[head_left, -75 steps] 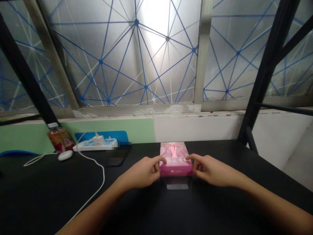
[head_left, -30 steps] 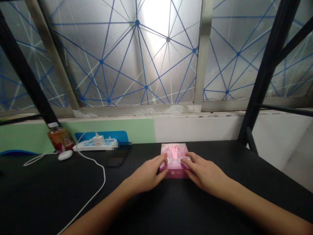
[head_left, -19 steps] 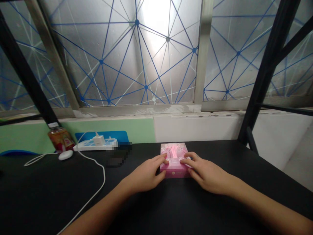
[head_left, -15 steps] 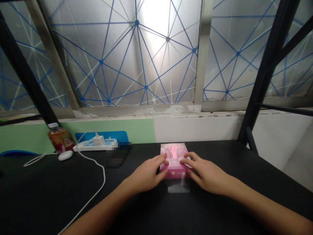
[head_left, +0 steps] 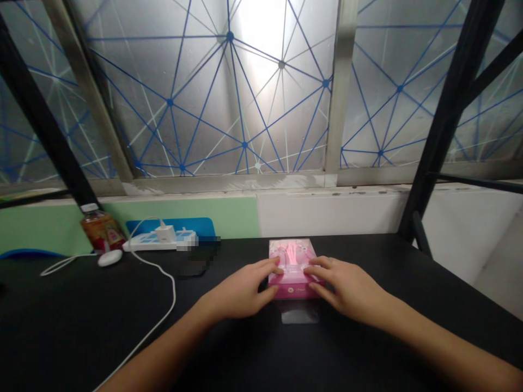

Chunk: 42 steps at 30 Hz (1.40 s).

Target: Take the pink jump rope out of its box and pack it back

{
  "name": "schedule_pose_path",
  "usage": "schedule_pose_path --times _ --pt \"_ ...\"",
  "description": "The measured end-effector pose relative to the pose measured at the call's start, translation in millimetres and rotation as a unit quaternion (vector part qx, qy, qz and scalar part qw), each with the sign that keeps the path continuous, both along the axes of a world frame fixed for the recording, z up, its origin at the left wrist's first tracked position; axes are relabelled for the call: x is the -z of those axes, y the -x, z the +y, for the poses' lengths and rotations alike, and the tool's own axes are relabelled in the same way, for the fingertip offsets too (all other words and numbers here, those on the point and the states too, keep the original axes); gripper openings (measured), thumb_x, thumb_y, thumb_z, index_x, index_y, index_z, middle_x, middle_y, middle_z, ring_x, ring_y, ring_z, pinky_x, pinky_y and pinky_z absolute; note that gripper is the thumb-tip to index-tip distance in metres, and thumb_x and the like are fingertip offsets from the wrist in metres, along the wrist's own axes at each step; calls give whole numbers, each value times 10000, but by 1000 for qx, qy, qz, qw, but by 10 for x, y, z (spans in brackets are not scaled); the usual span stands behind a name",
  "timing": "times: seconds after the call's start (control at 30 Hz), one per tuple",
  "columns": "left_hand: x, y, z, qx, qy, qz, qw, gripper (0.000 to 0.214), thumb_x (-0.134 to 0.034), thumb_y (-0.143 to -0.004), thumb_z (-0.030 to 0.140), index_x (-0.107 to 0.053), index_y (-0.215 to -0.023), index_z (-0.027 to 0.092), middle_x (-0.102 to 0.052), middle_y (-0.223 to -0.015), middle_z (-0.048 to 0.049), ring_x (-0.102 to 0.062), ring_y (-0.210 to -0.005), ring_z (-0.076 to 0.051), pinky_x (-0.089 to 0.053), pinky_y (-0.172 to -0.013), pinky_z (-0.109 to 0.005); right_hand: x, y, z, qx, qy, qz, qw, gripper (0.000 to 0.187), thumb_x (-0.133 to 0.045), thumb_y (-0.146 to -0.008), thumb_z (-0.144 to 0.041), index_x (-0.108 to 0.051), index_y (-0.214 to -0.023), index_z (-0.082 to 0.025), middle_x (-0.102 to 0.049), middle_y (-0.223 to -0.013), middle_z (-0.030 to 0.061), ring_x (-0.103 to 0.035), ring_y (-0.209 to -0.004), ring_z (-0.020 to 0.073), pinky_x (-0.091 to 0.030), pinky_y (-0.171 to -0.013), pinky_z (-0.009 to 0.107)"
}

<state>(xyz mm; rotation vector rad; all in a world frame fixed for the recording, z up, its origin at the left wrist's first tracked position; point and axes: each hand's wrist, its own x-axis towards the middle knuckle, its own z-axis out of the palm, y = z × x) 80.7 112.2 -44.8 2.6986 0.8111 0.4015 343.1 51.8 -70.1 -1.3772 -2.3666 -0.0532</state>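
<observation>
A small pink box [head_left: 291, 257] with a clear lid lies flat on the black table [head_left: 81, 326], in the middle near the far edge. My left hand [head_left: 244, 289] grips its left side, fingers on top and thumb against the front. My right hand [head_left: 347, 288] grips the right side the same way. A clear plastic flap [head_left: 299, 313] sticks out of the box's front edge and lies on the table between my hands.
At the back left stand an orange drink bottle [head_left: 100, 230], a white power strip [head_left: 161, 239] with a plugged charger, and a small white case [head_left: 109, 257]. A white cable [head_left: 161, 313] curves across the table. Black frame posts [head_left: 445, 120] rise on both sides.
My hands shifted from pinching the box's front corners to lying over its top. The clear flap was tucked in a second ago and now hangs out at the front again.
</observation>
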Motion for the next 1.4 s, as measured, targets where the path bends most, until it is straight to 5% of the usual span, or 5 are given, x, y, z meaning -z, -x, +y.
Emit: schedule_pose_path --times 0.3,0.47,0.63,1.07,1.4 --pt "-75 -46 -34 -16 29 -5 999 399 -333 -1029 422 -598 -1260 234 -501 -1451 -40 -437 -1350 -206 -303 -1136 -361 -49 7 -62 7 -2 -34 999 315 -434 -986 -284 -611 -1231 -196 -636 -1200 127 -630 -1018 269 -510 -875 422" --pt "-67 -36 -10 -11 24 -4 1000 360 -379 -1020 385 -616 -1244 233 -504 -1448 -52 -433 -1354 -218 -322 -1123 -377 -155 65 -213 -15 -2 -89 996 789 -804 -696 -453 -502 -1368 -172 -428 -1466 196 -389 -1326 402 -352 -1054 558" --pt "-18 -91 -1 -9 -10 -26 1000 238 -573 -925 306 -656 -1132 223 -615 -1320 -66 -543 -1248 -241 -392 -1055 -359 -264 213 -412 -171 39 -93 980 221 -530 -943 -304 -648 -1121 -246 -625 -1254 77 -551 -1175 249 -383 -1028 401" --pt "142 -283 297 -155 132 -199 959 222 -667 -812 347 -686 -990 216 -596 -1352 -58 -636 -1132 -248 -497 -980 -348 -389 229 -577 -338 197 -29 920 245 -605 -818 -152 -443 -641 -198 -595 -722 -37 -557 -704 124 -406 -678 216" --pt "227 -275 487 -160 114 -163 967 263 -613 -826 368 -663 -1038 220 -507 -1444 -58 -604 -1168 -259 -457 -1019 -375 -375 295 -568 -396 285 20 873 309 -521 -816 -239 -276 -628 -231 -421 -641 -34 -417 -596 138 -353 -574 262"
